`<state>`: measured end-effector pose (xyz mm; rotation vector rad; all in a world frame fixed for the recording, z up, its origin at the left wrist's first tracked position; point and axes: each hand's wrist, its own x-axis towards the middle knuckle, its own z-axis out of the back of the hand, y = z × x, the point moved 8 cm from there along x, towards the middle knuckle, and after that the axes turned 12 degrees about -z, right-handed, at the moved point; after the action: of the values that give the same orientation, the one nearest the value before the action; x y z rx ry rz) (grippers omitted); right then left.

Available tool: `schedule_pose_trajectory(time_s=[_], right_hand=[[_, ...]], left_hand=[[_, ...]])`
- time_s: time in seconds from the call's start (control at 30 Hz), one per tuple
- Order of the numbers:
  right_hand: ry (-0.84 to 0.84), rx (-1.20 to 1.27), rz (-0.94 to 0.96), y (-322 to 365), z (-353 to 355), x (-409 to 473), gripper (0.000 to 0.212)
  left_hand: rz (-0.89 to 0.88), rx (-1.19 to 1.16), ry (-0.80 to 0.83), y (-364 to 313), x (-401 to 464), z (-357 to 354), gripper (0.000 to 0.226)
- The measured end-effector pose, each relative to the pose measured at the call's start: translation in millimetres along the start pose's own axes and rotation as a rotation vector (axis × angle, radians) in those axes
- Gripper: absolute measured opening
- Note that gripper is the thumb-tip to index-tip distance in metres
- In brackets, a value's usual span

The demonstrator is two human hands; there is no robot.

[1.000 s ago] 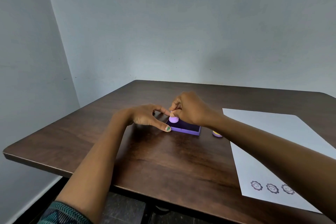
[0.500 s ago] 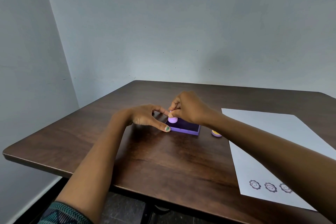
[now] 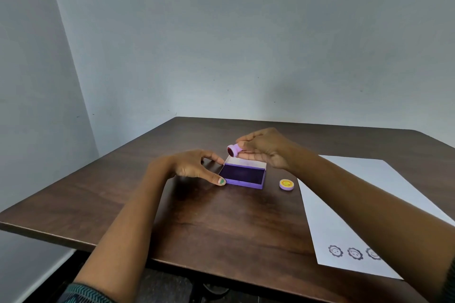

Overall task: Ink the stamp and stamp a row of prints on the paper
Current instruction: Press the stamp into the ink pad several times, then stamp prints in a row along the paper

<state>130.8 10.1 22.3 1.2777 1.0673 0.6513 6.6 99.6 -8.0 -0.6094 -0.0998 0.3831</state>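
Observation:
A small purple stamp (image 3: 233, 150) is pinched in my right hand (image 3: 264, 149), lifted above the back left corner of the ink pad and tilted so its dark inked face points left. The purple ink pad (image 3: 242, 176) lies open on the brown table (image 3: 202, 224). My left hand (image 3: 194, 167) steadies it, with thumb and forefinger against the pad's left end. The white paper (image 3: 352, 194) lies to the right and carries three flower-face prints (image 3: 354, 252) in a row near its front edge; my right forearm hides part of the third.
A round purple cap (image 3: 286, 184) with a yellow top lies between the pad and the paper. Grey walls stand behind and to the left of the table. The table's front edge runs close to my arms.
My right hand has lifted the stamp off the ink pad and tipped its inked face sideways. My left hand has stayed at the pad's left end.

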Motion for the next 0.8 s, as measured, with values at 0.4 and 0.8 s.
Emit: schedule_pose_trajectory(time_s=[0.4, 0.8], right_hand=[[0.244, 0.258, -0.115, -1, 26, -21, 0.017], [0.139, 0.328, 0.108, 16, 136, -98, 0.018]], left_hand=[[-0.004, -0.062, -0.040, 2, 3, 1, 0.077], [-0.089, 0.367, -0.470, -41, 17, 13, 0.070]])
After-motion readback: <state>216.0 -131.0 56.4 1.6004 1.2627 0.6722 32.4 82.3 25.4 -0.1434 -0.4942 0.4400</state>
